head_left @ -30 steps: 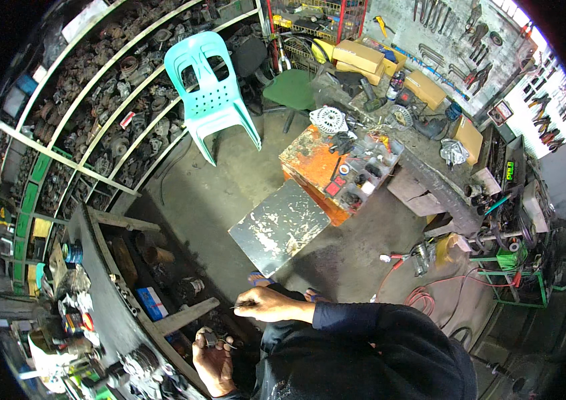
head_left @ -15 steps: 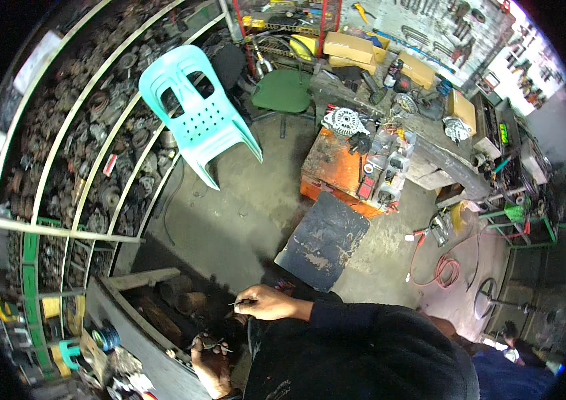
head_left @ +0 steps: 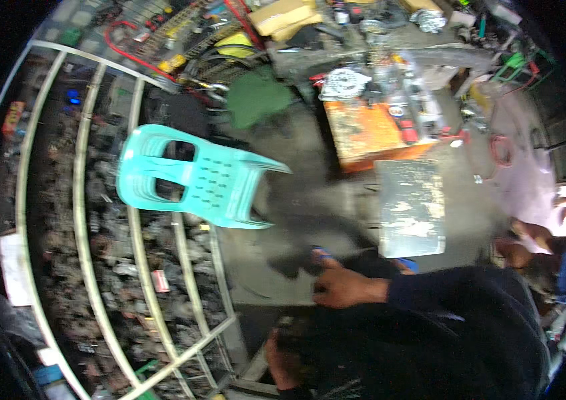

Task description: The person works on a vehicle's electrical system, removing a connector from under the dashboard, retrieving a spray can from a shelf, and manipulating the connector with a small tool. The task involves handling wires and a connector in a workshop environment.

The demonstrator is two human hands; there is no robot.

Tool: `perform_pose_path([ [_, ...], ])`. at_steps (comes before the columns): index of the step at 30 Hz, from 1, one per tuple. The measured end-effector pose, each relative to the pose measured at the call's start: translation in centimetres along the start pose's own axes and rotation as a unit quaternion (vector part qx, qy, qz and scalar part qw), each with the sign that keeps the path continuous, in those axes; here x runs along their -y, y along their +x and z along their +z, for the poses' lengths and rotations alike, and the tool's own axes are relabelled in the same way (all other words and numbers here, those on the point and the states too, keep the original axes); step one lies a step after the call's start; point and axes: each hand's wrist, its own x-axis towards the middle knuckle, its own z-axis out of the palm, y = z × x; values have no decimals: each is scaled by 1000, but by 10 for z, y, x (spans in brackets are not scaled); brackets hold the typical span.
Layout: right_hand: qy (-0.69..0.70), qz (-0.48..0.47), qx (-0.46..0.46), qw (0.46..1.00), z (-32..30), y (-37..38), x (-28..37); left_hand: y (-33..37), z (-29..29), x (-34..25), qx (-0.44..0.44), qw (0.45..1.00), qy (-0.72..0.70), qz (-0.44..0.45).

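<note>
Concrete floor (head_left: 256,267) behind curled right hand (head_left: 345,288); left hand (head_left: 281,361) blurred.

Blur hides whether the right hand (head_left: 349,288) grips anything; left of its fingers (head_left: 325,293), shelved machine parts (head_left: 106,247) smear together.

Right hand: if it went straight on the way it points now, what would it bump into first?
Probably the pale-railed shelf. The right hand points toward the picture's left, across a stretch of floor. Depth and height are hard to judge here.
</note>
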Motion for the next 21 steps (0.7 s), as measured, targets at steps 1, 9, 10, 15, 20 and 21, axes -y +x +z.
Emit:
perform_pose_path([
  [1,14,19,9,1000,-11,12,18,26,-10,-20,29,961,216,170],
  [9,340,137,-231,901,-51,40,75,192,27,-209,212,971,108,10],
  [10,385,186,-226,875,-58,47,77,203,48,-217,230,962,141,43],
  [15,402,140,-388,817,-85,76,64,249,172,-241,360,924,111,-58],
  [20,461,87,-500,728,-125,94,58,265,267,-236,479,862,130,-103],
  [21,469,82,-520,709,-135,97,61,271,279,-239,503,841,163,-118],
])
